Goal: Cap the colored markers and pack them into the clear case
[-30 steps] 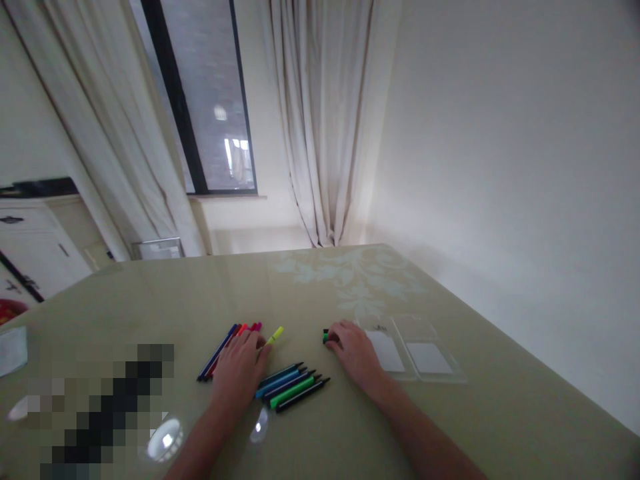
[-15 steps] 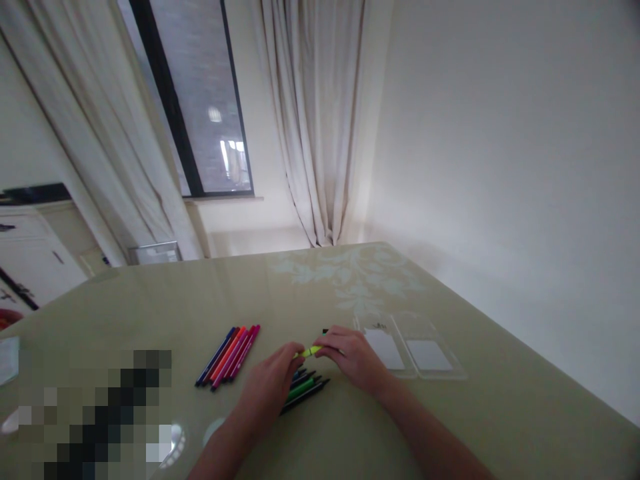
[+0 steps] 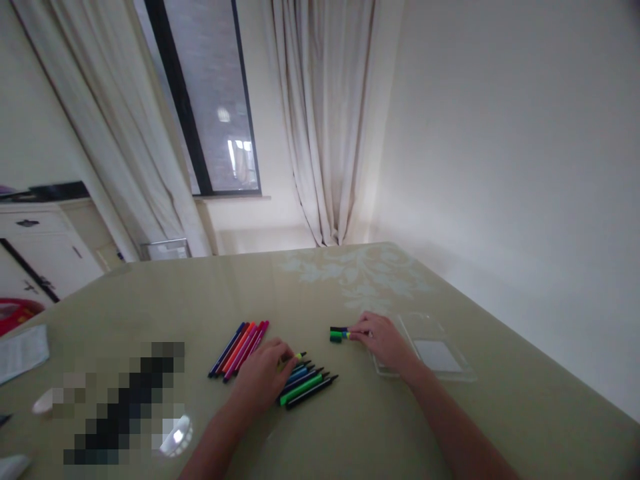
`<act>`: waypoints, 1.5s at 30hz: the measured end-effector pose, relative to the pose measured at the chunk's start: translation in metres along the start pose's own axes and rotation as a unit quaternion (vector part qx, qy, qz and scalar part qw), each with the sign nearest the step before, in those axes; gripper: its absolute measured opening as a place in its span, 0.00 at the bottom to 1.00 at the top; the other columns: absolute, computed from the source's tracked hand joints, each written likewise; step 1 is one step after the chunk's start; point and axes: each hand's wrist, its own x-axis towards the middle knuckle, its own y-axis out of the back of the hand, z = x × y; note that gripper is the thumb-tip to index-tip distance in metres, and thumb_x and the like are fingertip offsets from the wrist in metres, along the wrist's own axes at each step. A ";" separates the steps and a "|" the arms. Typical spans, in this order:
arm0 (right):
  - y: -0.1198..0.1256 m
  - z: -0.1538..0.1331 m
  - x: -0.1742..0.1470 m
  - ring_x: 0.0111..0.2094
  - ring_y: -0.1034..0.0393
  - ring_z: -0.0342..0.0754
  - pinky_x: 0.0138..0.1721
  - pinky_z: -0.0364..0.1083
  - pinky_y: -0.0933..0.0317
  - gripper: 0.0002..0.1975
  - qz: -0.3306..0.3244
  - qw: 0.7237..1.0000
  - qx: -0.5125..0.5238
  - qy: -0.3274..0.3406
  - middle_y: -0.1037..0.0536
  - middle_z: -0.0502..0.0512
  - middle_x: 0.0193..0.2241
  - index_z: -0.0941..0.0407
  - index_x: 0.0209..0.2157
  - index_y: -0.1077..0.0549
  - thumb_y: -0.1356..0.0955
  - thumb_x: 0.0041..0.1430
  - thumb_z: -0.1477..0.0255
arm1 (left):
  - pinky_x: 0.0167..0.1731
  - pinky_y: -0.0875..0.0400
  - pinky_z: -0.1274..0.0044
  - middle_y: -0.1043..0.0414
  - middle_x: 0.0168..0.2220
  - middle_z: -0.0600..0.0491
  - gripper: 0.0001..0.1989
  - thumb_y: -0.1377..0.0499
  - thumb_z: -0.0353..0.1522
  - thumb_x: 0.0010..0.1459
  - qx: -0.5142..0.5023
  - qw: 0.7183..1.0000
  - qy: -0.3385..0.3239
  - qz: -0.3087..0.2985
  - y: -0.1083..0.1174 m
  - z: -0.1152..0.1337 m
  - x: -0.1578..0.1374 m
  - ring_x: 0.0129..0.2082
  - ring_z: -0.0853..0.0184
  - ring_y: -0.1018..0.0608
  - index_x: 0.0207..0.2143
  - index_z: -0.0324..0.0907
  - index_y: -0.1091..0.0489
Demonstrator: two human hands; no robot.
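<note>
My left hand [image 3: 265, 370] is closed on a yellow felt-tip pen [image 3: 301, 356], its dark tip bare. It lies beside a row of uncapped pens [image 3: 306, 393] in black, green and blue shades. Most of the yellow barrel is hidden by the fingers. Farther right, my right hand [image 3: 383, 339] pinches a small yellow cap [image 3: 349, 335]. That cap touches or nearly touches a little group of pen caps [image 3: 336, 337], black and green among them. Left of my left hand lie several capped pens [image 3: 241, 345] in dark blue, orange and pink.
A clear plastic case [image 3: 465, 375] with white paper lies behind my right forearm, partly covered. The table [image 3: 175, 293] has a right edge running along the wall. A paper or packet [image 3: 25, 350] and a shiny round object [image 3: 177, 437] are at left.
The yellow pen has been pulled apart. My left hand moved left with the barrel to the uncapped row; my right hand moved right with the cap. The view shifted slightly left.
</note>
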 end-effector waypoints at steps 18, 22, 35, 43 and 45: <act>-0.015 -0.014 0.001 0.41 0.27 0.51 0.43 0.46 0.39 0.04 -0.029 0.997 -0.067 -0.025 0.21 0.55 0.36 0.56 0.35 0.20 0.29 0.64 0.72 | 0.37 0.32 0.72 0.24 0.34 0.51 0.16 0.49 0.41 0.68 0.015 0.999 0.037 0.036 0.002 -0.007 0.002 0.35 0.61 0.22 0.33 0.44 0.27; -0.015 -0.016 0.001 0.41 0.27 0.51 0.43 0.47 0.38 0.04 -0.022 0.997 -0.065 -0.022 0.21 0.56 0.36 0.56 0.36 0.20 0.29 0.64 0.73 | 0.41 0.30 0.69 0.24 0.44 0.45 0.14 0.51 0.39 0.70 0.143 0.969 0.156 0.129 0.013 -0.026 0.001 0.44 0.55 0.21 0.43 0.43 0.30; -0.031 -0.043 -0.006 0.45 0.26 0.52 0.49 0.49 0.35 0.10 0.041 0.995 -0.044 0.084 0.20 0.56 0.43 0.53 0.48 0.22 0.33 0.70 0.69 | 0.51 0.31 0.64 0.24 0.46 0.46 0.12 0.48 0.37 0.68 0.148 0.980 0.022 0.135 0.000 -0.032 0.004 0.48 0.55 0.24 0.39 0.43 0.27; -0.039 -0.057 -0.010 0.40 0.25 0.50 0.44 0.47 0.35 0.09 0.055 0.980 -0.060 0.184 0.18 0.54 0.37 0.52 0.47 0.21 0.33 0.70 0.68 | 0.43 0.29 0.69 0.22 0.42 0.50 0.12 0.52 0.34 0.72 0.048 0.988 -0.127 0.075 -0.014 0.016 -0.002 0.41 0.60 0.22 0.45 0.46 0.28; -0.038 -0.056 -0.009 0.38 0.25 0.50 0.43 0.47 0.36 0.08 0.048 0.978 -0.067 0.193 0.18 0.53 0.35 0.52 0.46 0.21 0.32 0.69 0.68 | 0.43 0.30 0.69 0.22 0.42 0.50 0.14 0.54 0.32 0.72 0.058 0.989 -0.124 0.056 -0.017 0.021 -0.003 0.41 0.60 0.22 0.47 0.46 0.28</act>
